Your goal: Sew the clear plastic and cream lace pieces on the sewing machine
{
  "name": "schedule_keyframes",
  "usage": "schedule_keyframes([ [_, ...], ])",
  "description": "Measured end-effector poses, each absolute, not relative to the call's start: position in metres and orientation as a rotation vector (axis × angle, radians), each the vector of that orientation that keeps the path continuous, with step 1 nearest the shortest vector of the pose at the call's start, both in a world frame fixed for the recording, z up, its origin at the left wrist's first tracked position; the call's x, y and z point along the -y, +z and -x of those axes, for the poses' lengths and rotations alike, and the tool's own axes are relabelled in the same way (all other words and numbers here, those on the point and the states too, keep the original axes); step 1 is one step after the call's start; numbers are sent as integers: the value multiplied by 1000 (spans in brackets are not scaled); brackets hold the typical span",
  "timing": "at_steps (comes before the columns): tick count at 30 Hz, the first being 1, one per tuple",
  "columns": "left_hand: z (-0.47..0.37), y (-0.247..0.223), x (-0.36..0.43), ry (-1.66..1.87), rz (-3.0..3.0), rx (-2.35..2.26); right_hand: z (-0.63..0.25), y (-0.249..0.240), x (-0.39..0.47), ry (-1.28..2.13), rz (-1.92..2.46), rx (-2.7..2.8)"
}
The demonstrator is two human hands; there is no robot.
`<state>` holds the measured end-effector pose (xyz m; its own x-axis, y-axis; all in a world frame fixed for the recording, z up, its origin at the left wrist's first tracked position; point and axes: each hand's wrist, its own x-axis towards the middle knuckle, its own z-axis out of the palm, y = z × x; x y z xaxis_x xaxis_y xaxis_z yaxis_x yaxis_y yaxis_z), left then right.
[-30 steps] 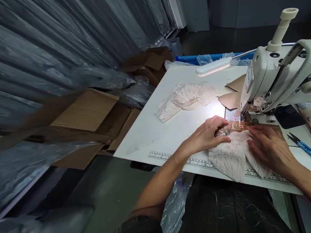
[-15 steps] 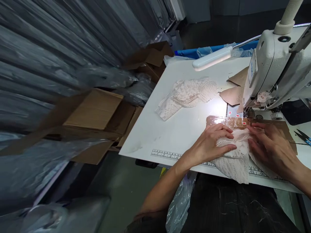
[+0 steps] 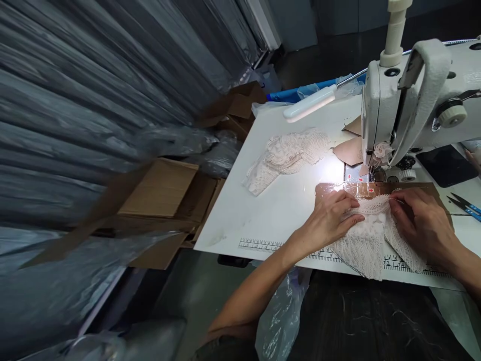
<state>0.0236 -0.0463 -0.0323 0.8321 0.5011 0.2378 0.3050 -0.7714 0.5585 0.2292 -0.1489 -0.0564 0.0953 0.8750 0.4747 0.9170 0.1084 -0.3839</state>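
Note:
A cream lace piece (image 3: pixel 363 240) lies at the table's front edge, just before a brown board (image 3: pixel 404 188) beside the sewing machine (image 3: pixel 391 105). On its left side my left hand (image 3: pixel 332 215) is closed, with the lace between thumb and fingers. At its upper right corner my right hand (image 3: pixel 423 220) pinches the lace edge. The needle area (image 3: pixel 372 173) is just beyond the board. Another bunched lace piece (image 3: pixel 289 155) rests farther back on the left of the table.
A white lamp (image 3: pixel 310 104) hangs over the white table (image 3: pixel 270 215). Blue-handled scissors (image 3: pixel 466 205) and a black flat object (image 3: pixel 447 165) are at the right. Brown paper pieces (image 3: pixel 349 150) lie by the machine. Cardboard boxes (image 3: pixel 158 188) stand left of the table.
The view has shifted, showing more of the machine. My right fingers have gone from lying spread over the lace to pinching its upper edge. My left hand stays on the lace.

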Motion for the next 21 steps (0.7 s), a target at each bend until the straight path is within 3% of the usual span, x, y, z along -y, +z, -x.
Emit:
schedule_keyframes([
  [8, -30, -47, 46, 805, -2188, -599, -232, -60, 147, -195, 1832, 1833],
  [21, -28, -40, 37, 492, -1543, -629, -227, -62, 148, -320, 1845, 1852],
])
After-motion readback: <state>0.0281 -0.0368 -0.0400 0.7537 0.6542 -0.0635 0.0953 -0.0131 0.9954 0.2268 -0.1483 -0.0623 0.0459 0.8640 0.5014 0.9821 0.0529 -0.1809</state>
